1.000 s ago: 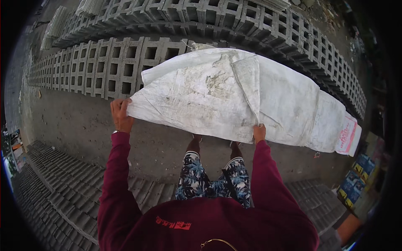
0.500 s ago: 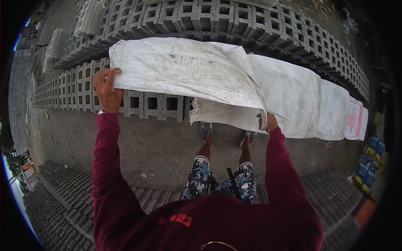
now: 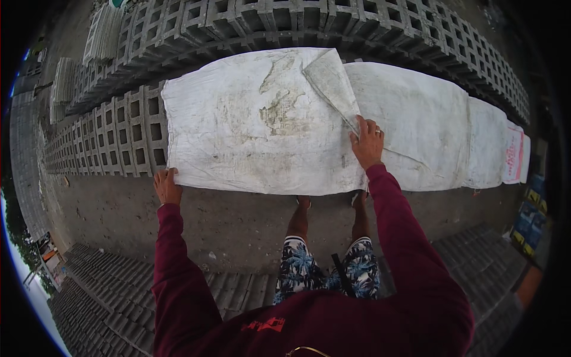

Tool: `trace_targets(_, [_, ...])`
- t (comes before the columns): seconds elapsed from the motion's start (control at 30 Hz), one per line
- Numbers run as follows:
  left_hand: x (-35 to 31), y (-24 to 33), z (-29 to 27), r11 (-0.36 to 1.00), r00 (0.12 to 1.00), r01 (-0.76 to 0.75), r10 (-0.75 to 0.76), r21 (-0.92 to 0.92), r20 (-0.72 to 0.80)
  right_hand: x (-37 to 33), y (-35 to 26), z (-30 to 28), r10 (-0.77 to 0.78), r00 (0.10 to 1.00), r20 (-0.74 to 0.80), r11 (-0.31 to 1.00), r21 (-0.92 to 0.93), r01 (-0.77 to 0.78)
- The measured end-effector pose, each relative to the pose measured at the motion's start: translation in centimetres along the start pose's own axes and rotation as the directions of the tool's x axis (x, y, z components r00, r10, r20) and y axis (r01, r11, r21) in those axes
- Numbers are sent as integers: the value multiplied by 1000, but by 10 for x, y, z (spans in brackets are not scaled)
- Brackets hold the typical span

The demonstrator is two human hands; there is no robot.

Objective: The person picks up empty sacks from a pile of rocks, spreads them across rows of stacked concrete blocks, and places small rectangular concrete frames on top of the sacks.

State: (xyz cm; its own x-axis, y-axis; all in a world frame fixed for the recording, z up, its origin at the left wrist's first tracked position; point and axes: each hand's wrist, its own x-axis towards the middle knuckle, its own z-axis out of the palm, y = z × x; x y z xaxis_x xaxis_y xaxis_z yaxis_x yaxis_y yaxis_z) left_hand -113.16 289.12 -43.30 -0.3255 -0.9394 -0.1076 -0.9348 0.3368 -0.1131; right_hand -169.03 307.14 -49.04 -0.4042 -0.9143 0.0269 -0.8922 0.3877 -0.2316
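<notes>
A white woven sack (image 3: 238,131), stained brown and grey, lies spread over a row of hollow concrete blocks (image 3: 128,131). My left hand (image 3: 168,185) pinches its near left corner. At the sack's right edge, my right hand (image 3: 367,143) has fingers and thumb closed on the edge, just below a turned-over flap (image 3: 330,80). This edge overlaps a second white sack (image 3: 410,125) that covers the blocks farther right. The blocks under both sacks are hidden.
Another long row of hollow blocks (image 3: 285,21) runs along the far side. Stacked thin grey slabs (image 3: 62,89) stand at far left. Concrete floor (image 3: 238,232) lies around my feet, with rows of grey blocks (image 3: 113,285) behind me. Blue-and-yellow packages (image 3: 529,220) stand at right.
The left sack has come down nearer me and spread flatter, covering the near block edges. My left hand moved down and right; my right hand moved up to the sack's right edge.
</notes>
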Motion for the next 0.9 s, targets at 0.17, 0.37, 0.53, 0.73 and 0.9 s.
trace_targets(0.17, [3, -2, -1, 999, 1000, 11, -11, -51, 12, 45, 46, 31, 527, 844, -98, 672, 656, -343])
trace_targets(0.37, [7, 3, 9, 994, 1000, -10, 11, -108, 5, 53, 80, 32, 637, 757, 146, 679, 359, -640])
trace_targets(0.53, [-5, -5, 9, 993, 1000, -4, 5, -122, 3, 65, 16, -3, 157, 978, -134, 986, 79, -147])
trace_targets(0.73, [4, -8, 17, 990, 998, -59, 55, -129, -30, 128, 77, 22, 396, 912, 102, 851, 334, -407])
trace_targets(0.9, [-5, -12, 21, 990, 1000, -25, 24, -138, -6, 103, 73, 8, 624, 782, 10, 742, 309, -596])
